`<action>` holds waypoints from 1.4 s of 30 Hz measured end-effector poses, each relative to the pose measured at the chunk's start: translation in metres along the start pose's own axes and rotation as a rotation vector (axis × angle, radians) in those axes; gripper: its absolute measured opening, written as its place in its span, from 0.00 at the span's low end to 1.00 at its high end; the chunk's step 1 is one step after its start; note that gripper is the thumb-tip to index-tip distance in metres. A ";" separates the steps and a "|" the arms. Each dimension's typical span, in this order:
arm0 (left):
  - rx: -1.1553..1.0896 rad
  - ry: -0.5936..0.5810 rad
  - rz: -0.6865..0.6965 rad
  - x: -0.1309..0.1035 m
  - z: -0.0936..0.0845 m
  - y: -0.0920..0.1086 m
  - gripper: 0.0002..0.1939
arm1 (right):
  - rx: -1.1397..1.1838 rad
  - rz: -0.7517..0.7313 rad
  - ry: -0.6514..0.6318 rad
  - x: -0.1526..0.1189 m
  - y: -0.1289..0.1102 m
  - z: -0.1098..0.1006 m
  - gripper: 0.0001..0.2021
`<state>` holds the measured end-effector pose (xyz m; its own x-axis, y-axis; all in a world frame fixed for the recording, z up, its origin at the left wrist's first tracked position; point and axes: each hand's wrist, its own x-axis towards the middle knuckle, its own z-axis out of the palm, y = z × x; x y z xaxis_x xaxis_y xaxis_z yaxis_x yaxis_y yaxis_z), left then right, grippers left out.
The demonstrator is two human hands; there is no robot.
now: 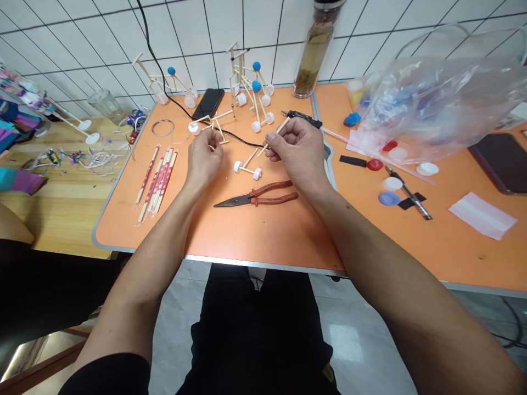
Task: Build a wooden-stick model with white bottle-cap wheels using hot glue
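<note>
Red-handled metal pliers (256, 197) nearest; red-printed wrapped wooden sticks (165, 182) left, print too small. Right hand (298, 151) clamps slim pale stick (282, 125) in fingertips above orange table (263, 236); left hand (205, 158) at white-wheeled stick frame (223, 116), can't tell finger grip. Behind: blue-balled stick models (257, 86), clear bottle (315, 60).

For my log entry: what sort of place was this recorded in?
It looks like an improvised craft workspace, perhaps in a home or small workshop: wheeled stick models stand on an orange table with pliers and wrapped wooden sticks.
</note>
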<state>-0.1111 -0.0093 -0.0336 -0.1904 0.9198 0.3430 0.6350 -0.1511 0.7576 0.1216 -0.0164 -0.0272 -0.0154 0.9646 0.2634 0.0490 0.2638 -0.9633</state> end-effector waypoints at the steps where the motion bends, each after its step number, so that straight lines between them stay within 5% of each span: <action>1: -0.066 -0.012 0.034 -0.003 0.001 0.006 0.04 | 0.039 0.037 0.001 0.000 -0.003 0.000 0.24; 8: -0.431 -0.316 0.128 -0.029 0.015 0.037 0.19 | 0.198 0.191 -0.030 0.001 -0.013 -0.001 0.26; 19: -0.393 -0.296 0.191 -0.036 0.019 0.039 0.20 | 0.281 0.249 -0.114 -0.008 -0.010 0.009 0.28; 27: -0.140 -0.199 0.048 -0.018 0.013 0.019 0.04 | -0.042 0.123 -0.104 -0.001 -0.008 -0.003 0.17; 33: 0.046 -0.371 -0.001 -0.013 0.019 -0.004 0.10 | -0.397 0.078 -0.247 0.001 0.003 -0.009 0.06; 42: 0.152 -0.386 0.085 -0.013 0.017 -0.003 0.10 | -0.557 0.152 -0.297 0.003 0.007 -0.006 0.10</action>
<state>-0.0973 -0.0145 -0.0495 0.1435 0.9789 0.1458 0.7451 -0.2038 0.6350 0.1278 -0.0116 -0.0330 -0.2393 0.9707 0.0239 0.5821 0.1631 -0.7966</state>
